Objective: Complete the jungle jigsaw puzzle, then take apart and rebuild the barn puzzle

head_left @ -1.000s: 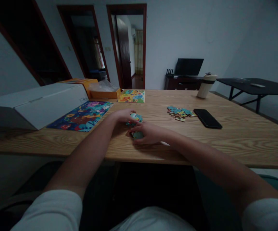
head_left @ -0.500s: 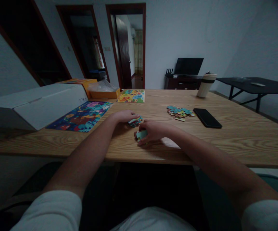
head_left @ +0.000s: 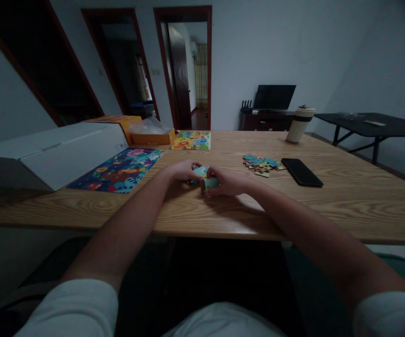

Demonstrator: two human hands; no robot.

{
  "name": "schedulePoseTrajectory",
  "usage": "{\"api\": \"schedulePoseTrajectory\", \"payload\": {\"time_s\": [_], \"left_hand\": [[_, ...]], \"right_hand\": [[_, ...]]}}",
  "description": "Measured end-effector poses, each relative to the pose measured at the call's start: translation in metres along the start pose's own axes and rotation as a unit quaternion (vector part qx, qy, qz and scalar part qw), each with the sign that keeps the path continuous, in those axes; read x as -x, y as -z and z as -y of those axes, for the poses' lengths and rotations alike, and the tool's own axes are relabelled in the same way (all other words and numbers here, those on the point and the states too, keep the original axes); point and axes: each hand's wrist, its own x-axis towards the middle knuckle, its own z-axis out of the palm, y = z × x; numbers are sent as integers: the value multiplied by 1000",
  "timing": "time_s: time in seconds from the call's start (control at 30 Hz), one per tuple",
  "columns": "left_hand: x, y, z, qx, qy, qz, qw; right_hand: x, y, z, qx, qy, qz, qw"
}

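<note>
The left arm [head_left: 128, 224] reached toward roughly one o'clock, the right arm [head_left: 304, 229] toward ten; the left grip [head_left: 184, 171] and right grip [head_left: 228, 181], both curled, sat close together at twelve.

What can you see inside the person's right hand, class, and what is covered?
Inside the right hand, puzzle pieces show a pale green face between thumb and fingers. The hand covers their right end, so the full shape and number cannot be told.

Pale-green puzzle pieces [head_left: 212, 183]; dark-blue multicoloured picture sheet [head_left: 116, 172]; black phone [head_left: 301, 172]; brown wood-grained table [head_left: 350, 201]; dark-banded cream cup [head_left: 296, 130]
</note>
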Motion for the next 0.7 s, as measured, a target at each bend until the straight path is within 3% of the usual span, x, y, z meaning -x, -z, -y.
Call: {"api": "schedulePoseTrajectory", "payload": {"time_s": [0.1, 0.37, 0.57, 0.7], "left_hand": [[-1, -4, -1, -1, -12, -23, 1000], [12, -16, -22, 30, -133, -46, 990], [12, -24, -27, 26, -114, -48, 992], [6, -30, -26, -49, -143, -103, 983]], "right_hand": [[0, 4, -11, 14, -16, -16, 1000], [1, 8, -23, 38, -27, -109, 993], [-1, 3, -32, 53, -9, -156, 986], [-5, 0, -34, 62, 27, -168, 983]]}}
